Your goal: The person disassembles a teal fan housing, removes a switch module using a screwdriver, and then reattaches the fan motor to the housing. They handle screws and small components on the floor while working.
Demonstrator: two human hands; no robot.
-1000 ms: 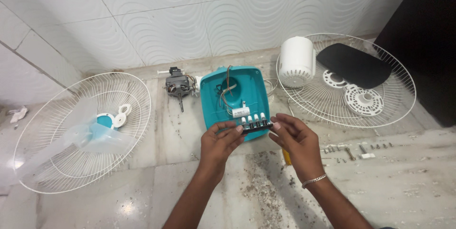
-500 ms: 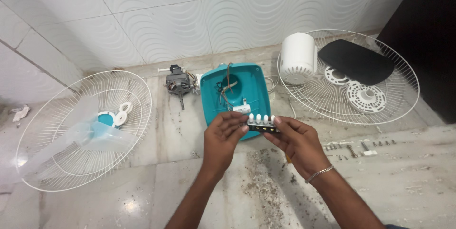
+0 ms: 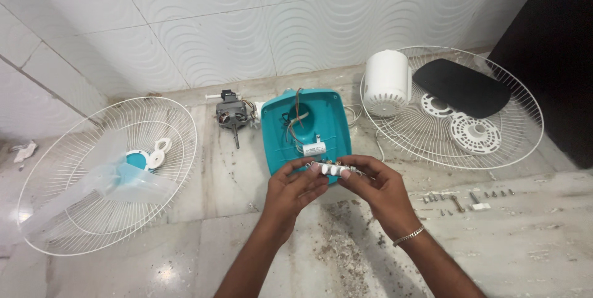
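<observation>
Fan: dismantled | wire guards (image 3: 108, 174) (image 3: 454, 103) flat on floor, left and right of teal base housing (image 3: 306, 128) | housing open, wiring exposed | motor (image 3: 231, 114) left of housing | screws (image 3: 463, 198) right, loose | push-button switch block (image 3: 330, 169) lifted just before housing, gripped by left hand (image 3: 295, 188) and right hand (image 3: 377, 188) | reassembly outstanding.

Both hands are lifting the push-button switch block (image 3: 332, 169) clear of the teal fan base (image 3: 307, 126), where it was resting a second ago. Left hand (image 3: 295, 188) and right hand (image 3: 377, 188) are closing in on its ends, fingertips pinching, block now raised above the base's near edge.
</observation>
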